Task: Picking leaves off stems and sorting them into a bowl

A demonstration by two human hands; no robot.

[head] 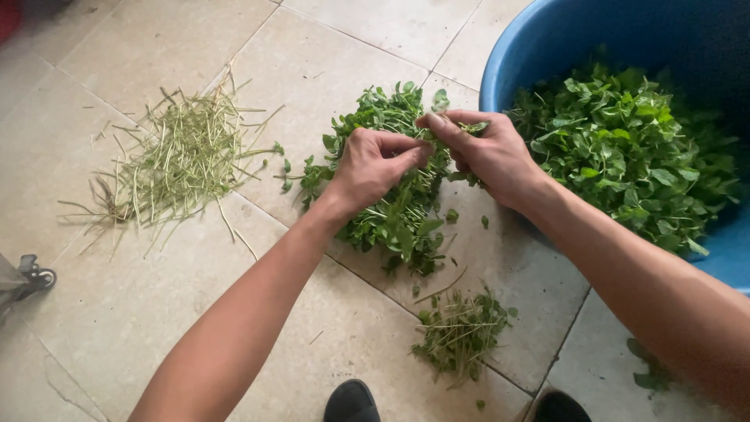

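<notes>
Bare stems [176,160] lie heaped on the tiled floor [101,312] at left. Smaller scraps [461,332] sit near two black shoe tips [351,401]. A grey clip [31,277] shows at the left edge.

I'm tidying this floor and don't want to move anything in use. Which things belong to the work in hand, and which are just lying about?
In use:
left hand and right hand, pinching one leafy sprig
bunch of greens
blue tub of picked leaves
bare stem pile
small trimmings pile

Lying about:
black caster
black shoe tips
</notes>
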